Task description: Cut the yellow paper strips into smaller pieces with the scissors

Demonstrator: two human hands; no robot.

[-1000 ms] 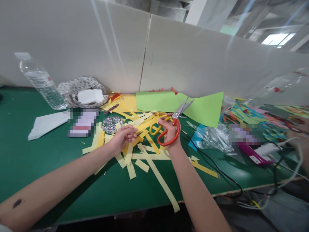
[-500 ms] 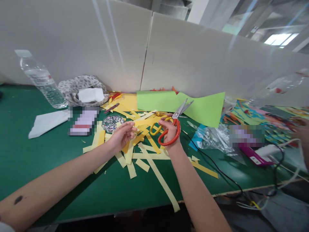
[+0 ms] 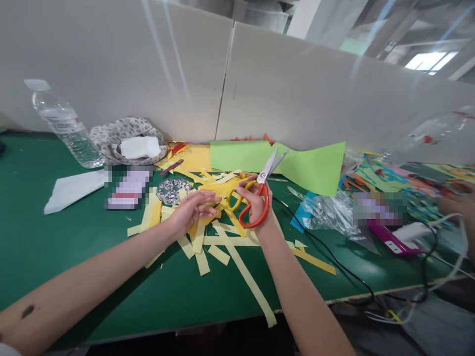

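Note:
My left hand (image 3: 193, 211) hovers over the strewn yellow paper strips (image 3: 237, 274), its fingers stretched out and parted, nothing visible between them. In my right hand (image 3: 254, 201) is a pair of scissors (image 3: 263, 176), one handle loop red and the other yellow. Their blades stand slightly apart and point up and away from me, in front of a light green sheet (image 3: 308, 168). A round dish of small shiny beads or gems (image 3: 171, 192) lies just beyond my left hand, partly covered by a pale strip.
Left on the green table (image 3: 92, 257) are a water bottle (image 3: 72, 128), a patterned cloth pouch (image 3: 107, 141), white tissue (image 3: 76, 189) and a blurred-out phone (image 3: 129, 187). To the right lie crumpled plastic (image 3: 330, 212), a purple power strip (image 3: 393, 240), cables and another person's hand (image 3: 460, 205).
My left hand's fingers have straightened and reach further right. My right hand has shifted slightly left with the scissors. The other person's hand at the right edge has moved slightly into view.

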